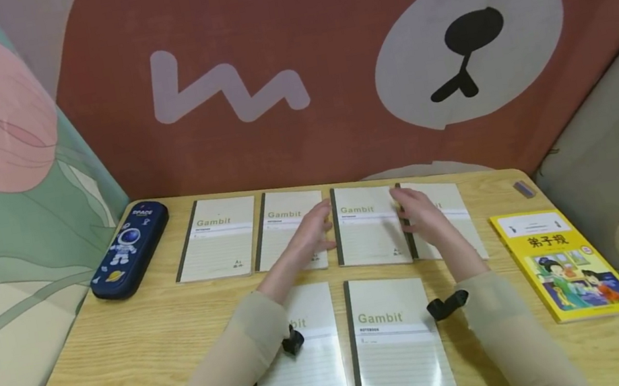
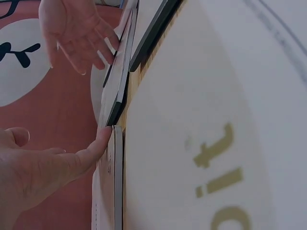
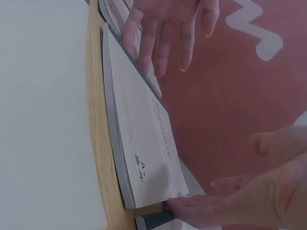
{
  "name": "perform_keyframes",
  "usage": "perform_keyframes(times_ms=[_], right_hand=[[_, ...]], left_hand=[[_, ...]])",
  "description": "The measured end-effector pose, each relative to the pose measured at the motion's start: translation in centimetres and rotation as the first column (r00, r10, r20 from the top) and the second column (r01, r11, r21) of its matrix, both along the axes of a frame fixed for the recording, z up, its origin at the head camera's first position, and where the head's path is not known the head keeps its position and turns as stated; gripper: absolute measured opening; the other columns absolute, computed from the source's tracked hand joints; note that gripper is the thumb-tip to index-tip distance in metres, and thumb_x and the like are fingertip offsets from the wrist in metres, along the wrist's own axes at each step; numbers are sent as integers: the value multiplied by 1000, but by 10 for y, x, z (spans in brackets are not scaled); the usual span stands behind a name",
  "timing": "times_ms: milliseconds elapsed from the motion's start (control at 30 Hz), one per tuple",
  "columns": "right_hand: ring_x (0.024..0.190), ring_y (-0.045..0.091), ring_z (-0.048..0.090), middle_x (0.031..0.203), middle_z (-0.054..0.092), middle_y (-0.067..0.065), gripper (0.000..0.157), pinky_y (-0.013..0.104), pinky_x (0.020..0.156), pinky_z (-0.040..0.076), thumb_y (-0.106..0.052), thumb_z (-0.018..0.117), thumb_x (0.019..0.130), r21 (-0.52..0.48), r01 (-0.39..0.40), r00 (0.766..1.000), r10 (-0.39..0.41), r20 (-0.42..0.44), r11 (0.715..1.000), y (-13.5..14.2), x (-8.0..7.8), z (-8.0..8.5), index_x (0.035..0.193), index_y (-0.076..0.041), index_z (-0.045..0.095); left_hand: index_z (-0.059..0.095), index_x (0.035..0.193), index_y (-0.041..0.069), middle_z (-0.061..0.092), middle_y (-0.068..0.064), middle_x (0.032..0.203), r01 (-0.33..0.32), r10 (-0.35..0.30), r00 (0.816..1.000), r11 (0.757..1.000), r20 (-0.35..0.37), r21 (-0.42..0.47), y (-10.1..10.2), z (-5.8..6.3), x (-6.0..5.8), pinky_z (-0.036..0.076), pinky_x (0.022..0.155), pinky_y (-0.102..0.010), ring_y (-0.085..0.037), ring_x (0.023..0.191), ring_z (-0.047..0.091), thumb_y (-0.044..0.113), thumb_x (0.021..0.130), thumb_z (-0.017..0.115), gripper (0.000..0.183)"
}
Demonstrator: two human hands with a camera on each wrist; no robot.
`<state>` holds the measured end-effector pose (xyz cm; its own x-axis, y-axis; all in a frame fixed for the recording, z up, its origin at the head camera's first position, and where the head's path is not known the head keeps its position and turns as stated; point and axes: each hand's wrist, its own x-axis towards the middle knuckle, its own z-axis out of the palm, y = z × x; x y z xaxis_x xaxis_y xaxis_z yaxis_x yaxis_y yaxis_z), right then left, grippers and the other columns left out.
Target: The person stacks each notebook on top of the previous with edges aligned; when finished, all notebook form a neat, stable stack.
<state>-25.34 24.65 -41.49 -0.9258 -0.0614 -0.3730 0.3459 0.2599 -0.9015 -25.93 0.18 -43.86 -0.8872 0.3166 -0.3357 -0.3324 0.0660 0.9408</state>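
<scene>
Several white Gambit notebooks lie in two rows. In the head view my left hand is at the right edge of the second back-row notebook, fingers extended. Opposite it, my right hand reaches over the dark spine of the rightmost notebook. Between the hands lies the third back-row notebook. The left wrist view has the left hand with a fingertip right at a notebook corner. In the right wrist view the right hand's fingertips are by the lower end of the middle notebook. Neither hand grips anything.
Nearer the body are two more notebooks, a left one partly under the left sleeve and a right one. A blue astronaut pencil case lies far left. At right are a yellow book and a small eraser-like block.
</scene>
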Motion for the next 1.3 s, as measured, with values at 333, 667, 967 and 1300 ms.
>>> perform_keyframes(times_ms=[333,667,967,1300], right_hand=[[115,20,54,138,49,15,72,40,104,49,-45,48,106,-61,131,980,-120,160,989,14,-7,-2,163,-10,22],[87,9,55,89,59,-6,20,38,96,43,-23,50,108,-203,132,986,-108,124,970,7,-7,5,117,-9,59],[102,14,57,112,57,3,42,43,112,45,-22,51,108,-259,105,993,-86,87,960,-35,-19,14,144,0,50],[107,19,57,116,58,5,45,47,117,45,-21,55,105,-279,91,995,-75,67,956,-83,-31,6,144,2,52]], left_hand=[[25,165,17,27,-16,170,-41,36,997,996,66,82,-5,4,0,48,117,-50,-43,149,40,35,107,42,63],[31,161,7,47,-18,157,-39,39,998,999,41,-13,-17,14,-7,53,112,-42,-36,141,52,31,106,49,63],[30,162,7,42,-14,162,-63,57,997,990,-52,-126,-58,30,-11,54,111,-45,-33,141,52,31,108,46,62],[28,163,8,42,-17,162,-87,56,991,958,-119,-272,-98,30,-10,55,109,-45,-35,141,51,31,109,42,60]])
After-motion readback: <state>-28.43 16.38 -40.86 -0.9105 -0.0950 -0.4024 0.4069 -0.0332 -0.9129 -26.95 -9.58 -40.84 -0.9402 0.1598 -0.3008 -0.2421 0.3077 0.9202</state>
